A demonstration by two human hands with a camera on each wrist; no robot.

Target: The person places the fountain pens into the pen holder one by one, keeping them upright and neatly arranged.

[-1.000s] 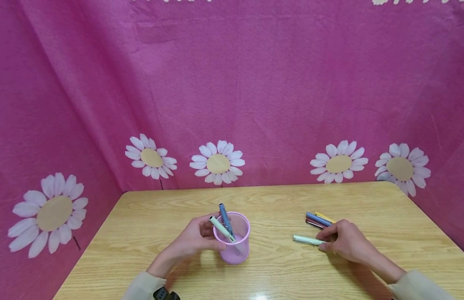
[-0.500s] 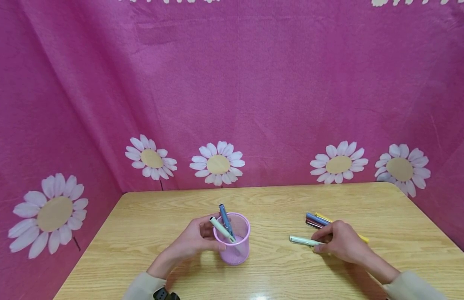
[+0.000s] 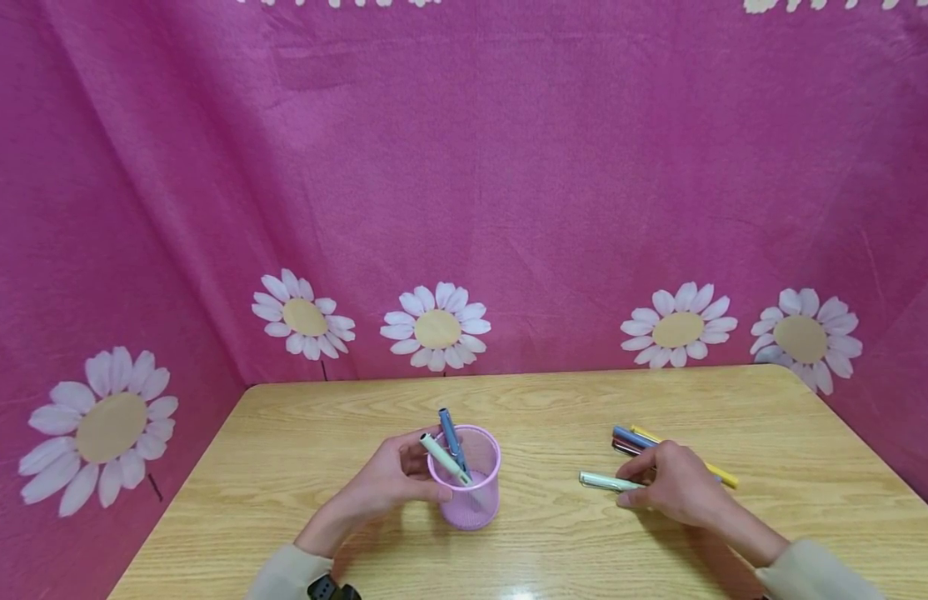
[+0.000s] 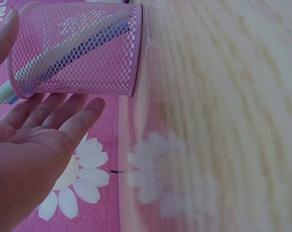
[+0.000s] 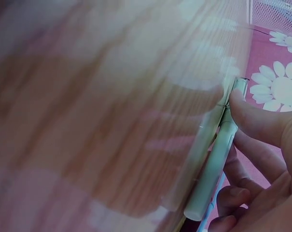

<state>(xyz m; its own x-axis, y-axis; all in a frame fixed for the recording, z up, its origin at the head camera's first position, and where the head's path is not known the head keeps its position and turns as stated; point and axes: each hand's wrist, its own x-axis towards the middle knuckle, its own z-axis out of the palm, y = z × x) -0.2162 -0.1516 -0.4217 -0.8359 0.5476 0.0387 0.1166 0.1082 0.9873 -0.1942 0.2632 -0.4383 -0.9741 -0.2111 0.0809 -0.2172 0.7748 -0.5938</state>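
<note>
A pink mesh pen holder (image 3: 470,500) stands upright on the table, with a light green pen (image 3: 445,459) and a dark blue pen (image 3: 453,440) leaning inside it. My left hand (image 3: 389,479) holds its left side, thumb at the front and fingers behind. In the left wrist view, those fingers (image 4: 83,118) lie along the mesh wall. Over on the right, my right hand (image 3: 677,485) pinches another light green pen (image 3: 605,481) lying low over the table. The right wrist view has the thumb (image 5: 254,118) against this pen (image 5: 215,169), near its capped end.
Behind my right hand lie a blue pen (image 3: 631,437), a dark red pen (image 3: 626,448) and a yellow pen (image 3: 722,475), partly covered by the hand. The wooden table (image 3: 539,417) ends at a pink flowered cloth (image 3: 554,208) at the back and sides.
My right hand has slid a little to the left, and its light green pen has shifted slightly left too. More of the yellow pen now shows. My left hand and the pen holder stay put.
</note>
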